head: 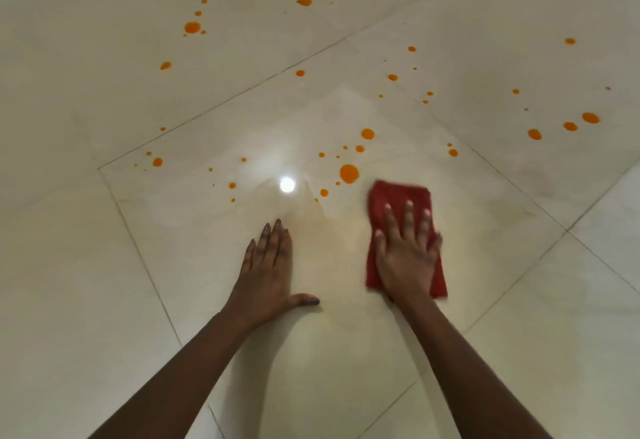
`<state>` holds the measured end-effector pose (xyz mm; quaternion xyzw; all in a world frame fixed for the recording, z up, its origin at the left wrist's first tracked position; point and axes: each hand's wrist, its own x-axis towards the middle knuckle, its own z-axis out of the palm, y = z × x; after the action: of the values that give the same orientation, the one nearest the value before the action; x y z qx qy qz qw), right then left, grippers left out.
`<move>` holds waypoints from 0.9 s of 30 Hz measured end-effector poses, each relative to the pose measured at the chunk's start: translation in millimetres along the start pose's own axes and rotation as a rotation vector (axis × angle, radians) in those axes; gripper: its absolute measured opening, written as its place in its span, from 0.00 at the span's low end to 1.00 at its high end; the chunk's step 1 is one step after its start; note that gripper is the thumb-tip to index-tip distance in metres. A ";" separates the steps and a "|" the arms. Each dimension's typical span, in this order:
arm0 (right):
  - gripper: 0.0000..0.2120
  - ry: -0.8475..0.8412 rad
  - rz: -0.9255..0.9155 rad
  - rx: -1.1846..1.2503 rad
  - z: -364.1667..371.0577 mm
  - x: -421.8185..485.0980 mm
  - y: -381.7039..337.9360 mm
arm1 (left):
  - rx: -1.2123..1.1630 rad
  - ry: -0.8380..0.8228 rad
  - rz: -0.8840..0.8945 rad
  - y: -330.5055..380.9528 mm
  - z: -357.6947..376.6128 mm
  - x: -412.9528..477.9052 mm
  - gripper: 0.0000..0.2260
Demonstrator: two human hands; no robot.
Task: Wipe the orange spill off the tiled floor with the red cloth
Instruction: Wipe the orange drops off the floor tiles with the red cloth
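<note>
Both my hands are resting on the floor (346,352). My right hand (407,258) is pressing flat on the cloth (398,196), its fingers (409,216) lying straight and spread over the red fabric, released and grasping nothing. My left hand (268,272) is lying left of the cloth, palm down on bare tile, fingers straight and close together, thumb pointing toward the cloth, also released. The cloth is lying folded in a long strip, its far end showing past my fingertips and its edges looking blurred. The spill (349,173) is sitting as many orange drops scattered beyond the cloth. The biggest near drop is lying just past the cloth's far left corner, not touching it. A bright glare (287,184) is shining left of the cloth's far end. Faint smears are showing on the tile either side of the cloth.
</note>
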<state>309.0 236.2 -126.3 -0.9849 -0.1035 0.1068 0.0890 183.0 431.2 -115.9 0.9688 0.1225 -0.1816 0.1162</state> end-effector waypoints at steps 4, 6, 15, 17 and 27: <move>0.25 0.002 -0.228 -0.028 21.5 -63.4 -45.6 | 0.033 -0.036 0.045 -24.4 -0.6 -3.0 0.58; 0.25 -0.026 -0.424 -0.081 22.3 -32.9 -70.3 | 0.032 -0.025 0.056 -25.2 1.9 -0.8 0.58; 0.27 0.040 -0.159 -0.033 31.0 -27.4 -83.6 | -0.024 0.017 -0.025 -53.8 4.4 -8.8 0.56; 0.27 -0.012 -0.359 -0.078 33.8 -22.9 -105.0 | -0.038 0.036 -0.021 -53.2 6.4 -8.2 0.55; 0.28 -0.007 -0.240 -0.045 36.6 -30.3 -113.3 | -0.072 -0.008 -0.115 -72.9 6.5 -33.0 0.57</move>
<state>250.7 344.2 -133.3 -0.9668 -0.2233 0.0966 0.0784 130.7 491.8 -122.5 0.9546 0.1842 -0.1872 0.1408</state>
